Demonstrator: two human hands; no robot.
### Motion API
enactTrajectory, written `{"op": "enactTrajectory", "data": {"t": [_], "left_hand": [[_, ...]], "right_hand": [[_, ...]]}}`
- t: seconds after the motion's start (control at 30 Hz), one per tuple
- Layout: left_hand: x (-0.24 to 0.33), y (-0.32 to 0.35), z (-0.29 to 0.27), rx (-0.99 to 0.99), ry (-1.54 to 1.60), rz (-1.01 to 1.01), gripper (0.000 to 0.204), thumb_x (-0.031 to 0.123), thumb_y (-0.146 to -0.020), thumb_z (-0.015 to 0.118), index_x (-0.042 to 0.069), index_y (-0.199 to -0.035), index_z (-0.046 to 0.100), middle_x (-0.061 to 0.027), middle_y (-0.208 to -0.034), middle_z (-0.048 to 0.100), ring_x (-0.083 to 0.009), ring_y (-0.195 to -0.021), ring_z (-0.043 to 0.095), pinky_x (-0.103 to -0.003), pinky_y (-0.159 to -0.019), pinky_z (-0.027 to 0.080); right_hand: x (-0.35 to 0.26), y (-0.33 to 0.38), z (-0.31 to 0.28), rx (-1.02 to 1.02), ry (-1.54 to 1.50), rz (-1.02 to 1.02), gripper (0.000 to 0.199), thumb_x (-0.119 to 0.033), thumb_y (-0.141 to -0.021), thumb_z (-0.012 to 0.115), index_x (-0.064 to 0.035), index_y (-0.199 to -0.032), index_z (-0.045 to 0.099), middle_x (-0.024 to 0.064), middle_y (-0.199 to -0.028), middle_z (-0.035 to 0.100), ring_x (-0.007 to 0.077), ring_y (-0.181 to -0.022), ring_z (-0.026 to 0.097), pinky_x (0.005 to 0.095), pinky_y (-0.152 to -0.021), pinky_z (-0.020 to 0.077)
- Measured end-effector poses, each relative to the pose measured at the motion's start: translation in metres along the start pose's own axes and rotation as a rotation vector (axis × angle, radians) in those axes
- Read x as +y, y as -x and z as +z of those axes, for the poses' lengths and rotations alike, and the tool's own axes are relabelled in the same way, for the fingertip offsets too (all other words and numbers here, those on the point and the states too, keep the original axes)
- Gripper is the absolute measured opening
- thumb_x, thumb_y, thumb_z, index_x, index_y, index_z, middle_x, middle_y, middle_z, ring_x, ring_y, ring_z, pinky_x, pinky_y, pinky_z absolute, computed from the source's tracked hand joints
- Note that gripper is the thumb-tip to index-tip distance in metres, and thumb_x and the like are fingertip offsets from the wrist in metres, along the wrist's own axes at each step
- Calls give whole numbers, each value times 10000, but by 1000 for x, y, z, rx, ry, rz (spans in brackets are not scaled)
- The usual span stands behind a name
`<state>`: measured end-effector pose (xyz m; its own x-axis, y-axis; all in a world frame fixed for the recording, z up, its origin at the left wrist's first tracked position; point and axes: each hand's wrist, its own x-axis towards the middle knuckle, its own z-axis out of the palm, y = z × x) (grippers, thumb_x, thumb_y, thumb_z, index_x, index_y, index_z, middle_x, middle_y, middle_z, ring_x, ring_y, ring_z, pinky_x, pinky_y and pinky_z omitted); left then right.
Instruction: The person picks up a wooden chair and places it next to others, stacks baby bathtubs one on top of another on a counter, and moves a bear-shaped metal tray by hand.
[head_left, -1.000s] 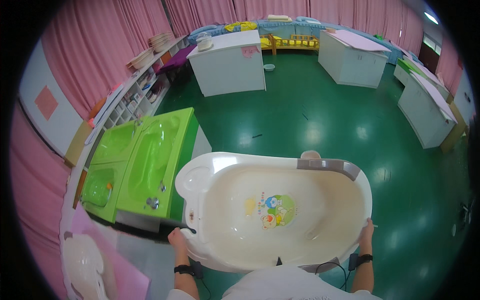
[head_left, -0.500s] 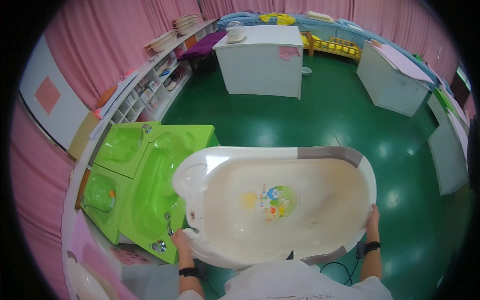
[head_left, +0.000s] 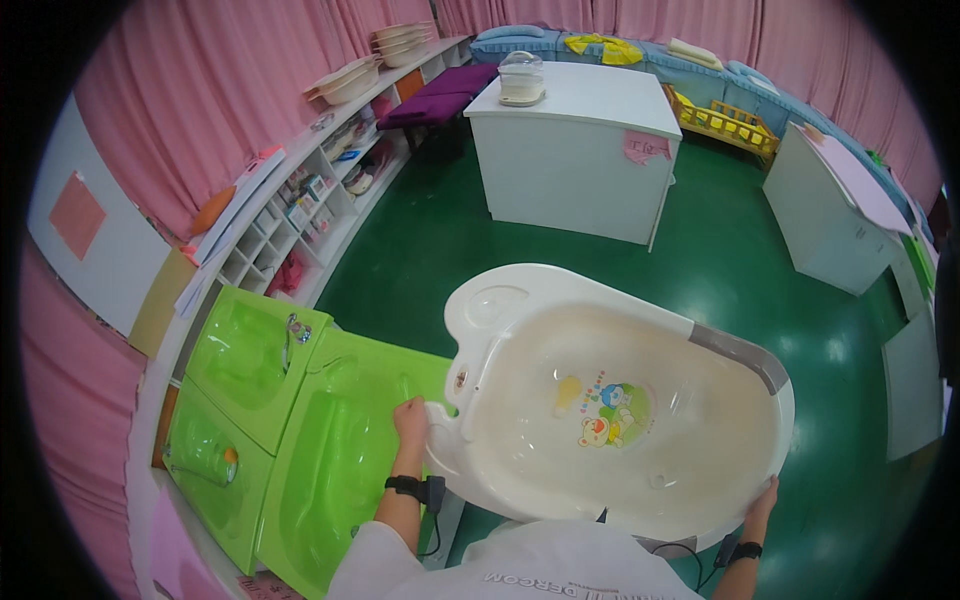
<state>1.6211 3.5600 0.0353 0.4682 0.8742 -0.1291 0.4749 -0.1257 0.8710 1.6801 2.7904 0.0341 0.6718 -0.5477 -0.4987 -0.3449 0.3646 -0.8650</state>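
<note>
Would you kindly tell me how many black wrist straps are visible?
2: one strap below the left hand, another strap below the right hand, both hands holding the white tub.

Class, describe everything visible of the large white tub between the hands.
The white tub looks like glossy plastic: roughly oval, cream-tinted inside, with an oval recess moulded into its left end, a grey strip along its far right rim and cartoon prints on its bottom. It is held open side up above the green floor; the left hand grips its left end, the right hand its right rim.
</note>
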Motion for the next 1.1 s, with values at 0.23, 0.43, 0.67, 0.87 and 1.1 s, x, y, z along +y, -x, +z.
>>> {"op": "enactTrajectory", "data": {"t": [0.23, 0.43, 0.67, 0.87, 1.1], "left_hand": [[39, -129, 92, 110, -28, 58, 353, 285, -768, 528, -55, -692, 587, -216, -587, 548, -281, -535, 521, -410, -560, 387], [39, -206, 87, 359, 39, -27, 358, 279, -770, 538, -72, -726, 596, -182, -609, 578, -233, -554, 536, -379, -561, 398], [36, -257, 80, 411, 194, -290, 272, 171, -778, 531, -89, -710, 579, -76, -604, 543, -142, -582, 464, -334, -551, 400], [0, -338, 76, 615, 476, -353, 216, 131, -778, 533, -65, -696, 565, -29, -627, 522, -138, -596, 443, -315, -543, 382], [-1, -476, 20, 848, 492, -344, 195, 104, -766, 540, -68, -675, 550, -26, -629, 498, -140, -592, 425, -314, -539, 370]], "right_hand": [[-13, -138, 155, -124, 26, -85, 538, -392, -886, 475, 50, -1193, 464, 154, -1179, 534, 260, -1077, 525, 350, -934, 412], [-80, -145, 405, -133, 228, -51, 392, -435, -868, 502, -49, -840, 564, 17, -632, 523, 124, -522, 498, 280, -486, 426], [-95, -185, 637, -175, 232, -90, 402, -439, -856, 529, -135, -601, 463, -52, -396, 290, 116, -311, 288, 291, -322, 269], [-55, -185, 861, -273, 175, -48, 362, -385, -867, 514, -32, -890, 587, 18, -543, 451, 145, -473, 438, 310, -477, 398], [22, -168, 1110, -654, 725, -456, 436, -352, -848, 520, -24, -1132, 560, 104, -993, 577, 184, -803, 522, 314, -729, 440]]}}
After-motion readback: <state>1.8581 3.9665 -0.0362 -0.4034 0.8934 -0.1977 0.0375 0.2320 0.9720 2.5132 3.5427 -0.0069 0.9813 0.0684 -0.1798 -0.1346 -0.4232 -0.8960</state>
